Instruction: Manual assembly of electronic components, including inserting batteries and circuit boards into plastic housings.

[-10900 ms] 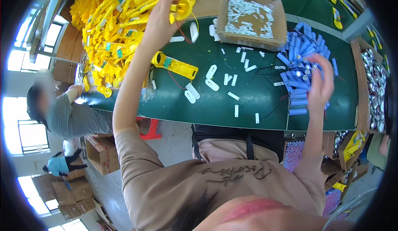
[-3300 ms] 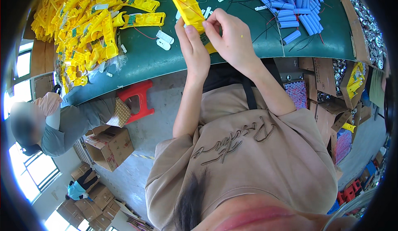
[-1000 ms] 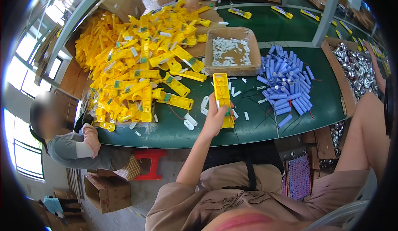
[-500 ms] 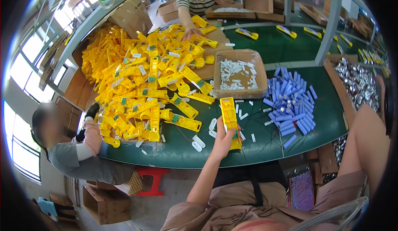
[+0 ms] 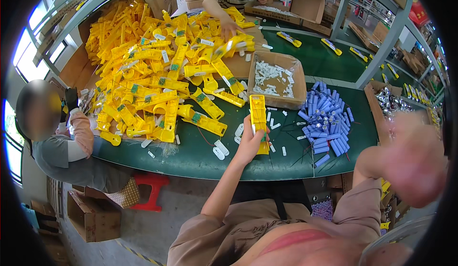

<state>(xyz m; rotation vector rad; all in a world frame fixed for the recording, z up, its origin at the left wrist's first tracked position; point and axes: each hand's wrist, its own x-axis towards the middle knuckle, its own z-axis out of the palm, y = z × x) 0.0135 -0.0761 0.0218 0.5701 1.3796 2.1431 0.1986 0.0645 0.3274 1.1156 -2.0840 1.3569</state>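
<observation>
My left hand point(image 5: 249, 141) is closed round the lower part of a yellow plastic housing point(image 5: 258, 112), held upright over the green table. A small green circuit board shows by the fingers. My right hand point(image 5: 414, 163) is raised at the far right, smeared by motion, so its fingers and anything in them cannot be made out. White plastic pieces point(image 5: 221, 147) lie left of the held housing. To its right is a pile of blue cylindrical battery cells point(image 5: 329, 118) with thin wires.
A heap of yellow housings point(image 5: 143, 75) covers the table's left. A cardboard tray point(image 5: 279, 100) holds small white parts. Shiny metal parts point(image 5: 393, 99) fill a box at right. One person's hand point(image 5: 230, 27) reaches over the heap; another person's gloved hand point(image 5: 71, 98) is at left.
My right hand has come up at the right edge, blurred. The left still grips the yellow housing. The view has shifted a little. Across the table, a housing blurs near the other person's hand.
</observation>
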